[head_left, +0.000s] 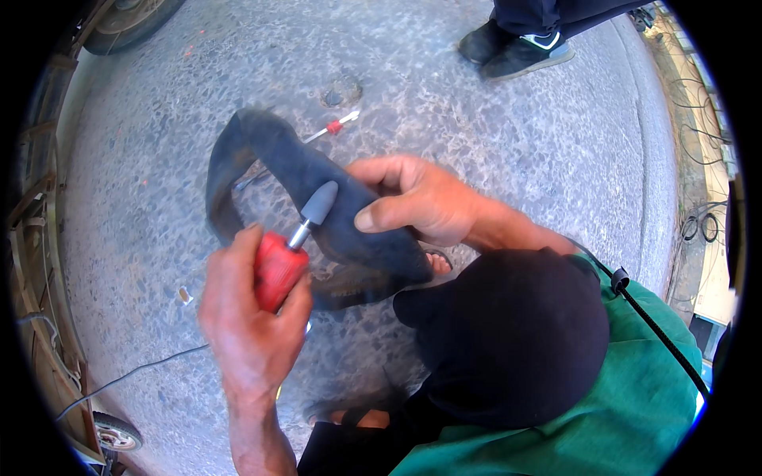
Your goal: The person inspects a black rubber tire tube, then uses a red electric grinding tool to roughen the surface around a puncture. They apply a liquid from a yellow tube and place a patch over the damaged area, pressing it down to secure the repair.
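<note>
My left hand (258, 317) is closed around a red-bodied rotary tool (278, 274). A metal shank joins the body to a grey cone-shaped grinding stone (320, 201). The stone lies over a black rubber inner tube (286, 155); whether it touches the rubber I cannot tell. My right hand (421, 202) grips the tube just right of the stone, thumb on top and fingers curled behind. The tube loops away to the left and sags below, its lower part blurred. Beneath and behind it, a thin metal rod with a red band (335, 127) rests on the ground.
A dark cap (508, 341) and green shirt (619, 381) cover the lower right. A cable (143, 368) crosses the ground at left. Someone's dark shoes (520, 55) stand at the far right. Wheels (117, 432) and a wooden frame line the left; wires (702, 222) lie along the right edge.
</note>
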Demonstrator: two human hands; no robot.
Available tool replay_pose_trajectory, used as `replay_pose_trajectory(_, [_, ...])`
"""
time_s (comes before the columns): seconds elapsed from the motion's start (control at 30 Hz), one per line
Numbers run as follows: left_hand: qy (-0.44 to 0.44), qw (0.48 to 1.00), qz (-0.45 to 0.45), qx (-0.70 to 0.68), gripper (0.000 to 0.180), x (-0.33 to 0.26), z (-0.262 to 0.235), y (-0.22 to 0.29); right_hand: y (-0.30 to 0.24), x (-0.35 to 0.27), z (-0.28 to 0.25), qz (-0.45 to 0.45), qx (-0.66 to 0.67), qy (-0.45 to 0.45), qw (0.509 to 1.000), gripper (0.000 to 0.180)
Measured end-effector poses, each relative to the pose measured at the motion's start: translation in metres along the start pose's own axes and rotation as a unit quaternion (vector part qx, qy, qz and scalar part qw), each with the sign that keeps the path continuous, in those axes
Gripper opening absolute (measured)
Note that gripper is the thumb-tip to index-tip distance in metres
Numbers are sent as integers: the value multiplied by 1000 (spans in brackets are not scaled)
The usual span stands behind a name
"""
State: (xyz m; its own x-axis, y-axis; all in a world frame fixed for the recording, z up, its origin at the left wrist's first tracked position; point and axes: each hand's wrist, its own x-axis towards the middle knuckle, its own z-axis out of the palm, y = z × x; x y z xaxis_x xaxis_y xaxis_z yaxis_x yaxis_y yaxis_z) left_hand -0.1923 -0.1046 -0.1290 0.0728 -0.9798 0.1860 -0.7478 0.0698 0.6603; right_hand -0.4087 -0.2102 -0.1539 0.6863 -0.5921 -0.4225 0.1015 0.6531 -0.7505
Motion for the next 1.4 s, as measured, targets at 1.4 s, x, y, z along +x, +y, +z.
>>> replay_pose_trajectory(1.4, [3, 1000, -23, 1, 55, -1, -1, 1, 2, -3, -5, -10, -16, -19, 1000, 54])
